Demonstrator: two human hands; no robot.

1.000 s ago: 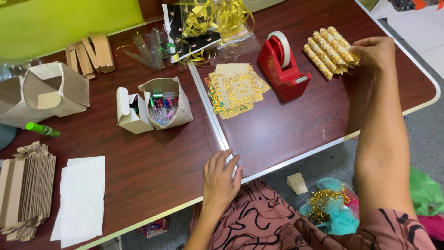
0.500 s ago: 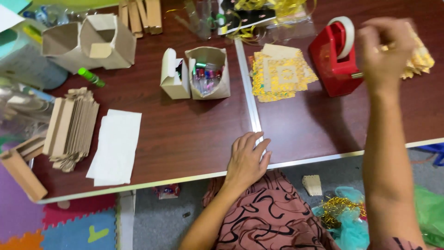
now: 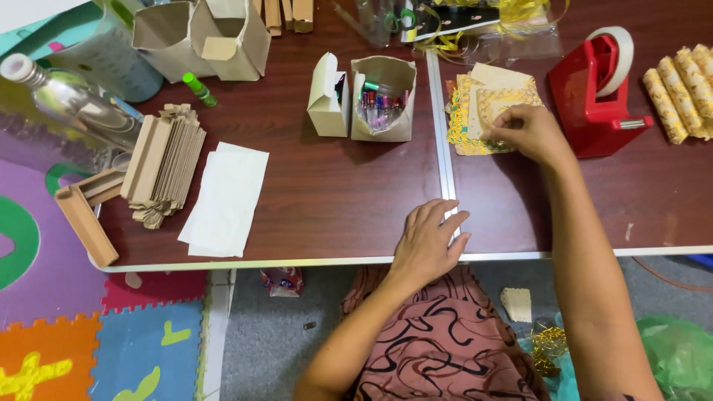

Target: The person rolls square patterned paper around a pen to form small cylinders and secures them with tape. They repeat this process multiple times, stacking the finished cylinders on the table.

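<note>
My right hand [image 3: 526, 132] rests on a stack of yellow patterned paper squares [image 3: 475, 104] on the dark brown table [image 3: 334, 193], its fingertips pinching at the top sheet. My left hand [image 3: 431, 241] lies flat and open on the table's near edge, beside the metal seam strip [image 3: 441, 126]. A red tape dispenser [image 3: 598, 96] stands just right of my right hand. Gold wrapped rolls [image 3: 679, 89] lie at the far right.
Two small open cardboard boxes [image 3: 382, 100], one with colourful items, stand in the middle. At left are a stack of folded cardboard [image 3: 163, 163], white paper sheets [image 3: 226, 197], a larger box [image 3: 215, 33], a green marker [image 3: 199, 89] and a clear bottle [image 3: 67, 96]. Foam mats [image 3: 89, 341] cover the floor.
My right hand came back from the gold rolls at the far right and now sits on the yellow paper squares. The view shifted left. My left hand stayed at the table edge.
</note>
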